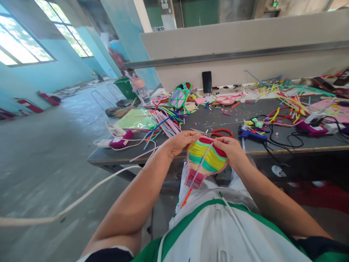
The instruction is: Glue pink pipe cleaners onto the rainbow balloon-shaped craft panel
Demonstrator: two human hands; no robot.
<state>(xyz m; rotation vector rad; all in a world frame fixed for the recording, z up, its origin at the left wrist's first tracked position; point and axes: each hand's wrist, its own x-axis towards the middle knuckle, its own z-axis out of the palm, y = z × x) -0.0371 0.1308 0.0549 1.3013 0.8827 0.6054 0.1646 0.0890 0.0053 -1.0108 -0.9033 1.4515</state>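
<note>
Between my hands hangs a balloon-shaped pipe-cleaner craft (209, 158), banded in yellow, teal, cream and dark pink with a pink border. A pale strip runs down its middle and ends in an orange tip below. My left hand (182, 142) pinches its upper left edge, and my right hand (230, 150) pinches the upper right edge. Just behind the craft, red-handled scissors (222, 133) lie on the dark table. A blue glue gun (253, 135) rests to the right of my right hand. Left of my left hand is a bundle of pink pipe cleaners (166, 122).
A phone (207, 82) leans upright against the partition (245, 65). Purple power strips (121, 139) with cables sit at the left and right. Several loose pipe cleaners (293, 105) and a green-framed craft piece (177, 98) lie on the table. A white cable (81, 200) crosses at left.
</note>
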